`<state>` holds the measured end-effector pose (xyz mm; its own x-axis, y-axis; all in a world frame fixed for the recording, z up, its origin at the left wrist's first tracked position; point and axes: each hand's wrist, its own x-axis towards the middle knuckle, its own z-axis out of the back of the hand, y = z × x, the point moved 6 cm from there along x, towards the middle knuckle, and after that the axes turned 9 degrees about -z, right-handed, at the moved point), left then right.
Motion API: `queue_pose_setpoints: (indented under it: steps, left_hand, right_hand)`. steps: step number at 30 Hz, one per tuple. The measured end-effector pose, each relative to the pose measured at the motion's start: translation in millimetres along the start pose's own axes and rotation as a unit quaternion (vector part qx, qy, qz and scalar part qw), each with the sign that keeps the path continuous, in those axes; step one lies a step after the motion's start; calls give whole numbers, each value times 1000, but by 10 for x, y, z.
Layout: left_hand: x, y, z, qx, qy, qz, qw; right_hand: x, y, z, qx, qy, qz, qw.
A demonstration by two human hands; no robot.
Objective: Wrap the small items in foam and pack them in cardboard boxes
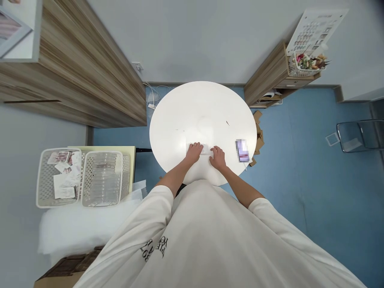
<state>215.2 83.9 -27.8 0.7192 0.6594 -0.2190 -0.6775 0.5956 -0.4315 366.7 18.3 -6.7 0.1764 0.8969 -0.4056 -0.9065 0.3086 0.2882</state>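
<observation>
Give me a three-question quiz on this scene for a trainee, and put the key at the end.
1. Which hand is nearer the purple item?
2. Fill in: the pale item between the hands lies on the white ____.
3. How many white baskets stand side by side at the person's left?
(a) one
(b) two
(c) four

Key:
1. The right hand.
2. Table.
3. (b)
</observation>
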Motion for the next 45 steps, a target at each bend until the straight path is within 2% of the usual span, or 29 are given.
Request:
queue_pose_setpoints:
  steps: [3,9,16,20,23,29,32,36,40,45]
  left_hand:
    - [-132,13,10,6,21,-2,1000]
    - [-439,-40,-75,31,16,11,999]
    - [-533,-144,-162,50,3,42,998]
    - [-598,-153,-152,29,25,29,999]
    - [-642,-158,-136,20,45,5,999]
    - [-638,-113,-142,6,76,2,997]
    - [-613,-84,-120,-11,82,1,997]
    - [-585,-22,-74,-46,90,1,995]
    - [-576,119,-47,-124,72,37,989]
    - [-627,244,-57,-217,39,60,974]
  right_hand:
    - [-106,-24,-127,8,28,-18,999]
    - [-199,-60,-419,89,48,-156,983]
    - [-155,44,-539,101,-5,-245,964]
    - [-133,69,-587,130,-37,-293,946]
    - [-107,72,-637,153,-34,-308,938]
    - [-36,58,-687,238,15,-300,924]
    - [-38,78,-648,281,1,-284,917]
    - [-49,247,-614,279,-4,-198,940]
    - [-66,454,-643,240,20,-108,965]
    - [-110,582,-656,202,40,-55,977]
